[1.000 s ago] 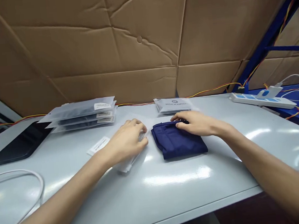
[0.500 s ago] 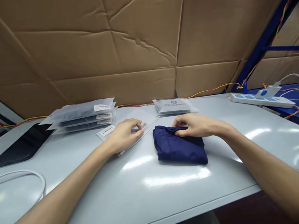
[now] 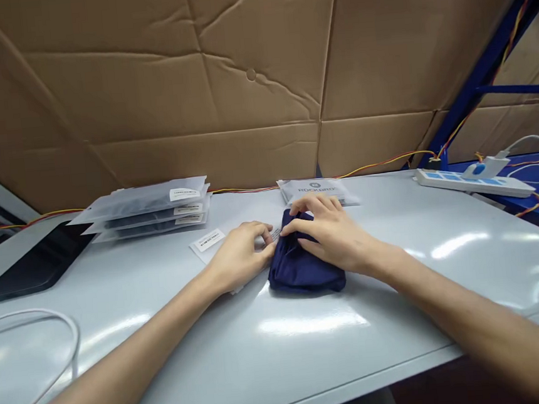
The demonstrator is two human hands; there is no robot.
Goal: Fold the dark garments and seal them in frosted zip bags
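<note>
My right hand (image 3: 333,231) is on a folded navy cloth garment (image 3: 306,271), its curled fingers on the upper part and the thumb pressing into the fabric. The garment lies on the table, its left edge against the fingers of my left hand (image 3: 242,254). Under and in my left hand is a frosted plastic bag (image 3: 223,217) lying flat, with a white barcode label (image 3: 208,239) at its left corner. My left fingers are curled round the bag's near edge. The garment and my hands hide part of the bag.
Several packed frosted bags (image 3: 147,203) are stacked at the back left, beside a black tablet-like slab (image 3: 34,263). Another packed bag (image 3: 315,188) lies behind my right hand. A power strip (image 3: 475,183) is at the right, a white cable (image 3: 70,326) at the left. Cardboard (image 3: 251,103) stands behind.
The navy garment has moved left with my right hand, up to my left fingers, and turned a little. My left hand and the bag have shifted slightly right.
</note>
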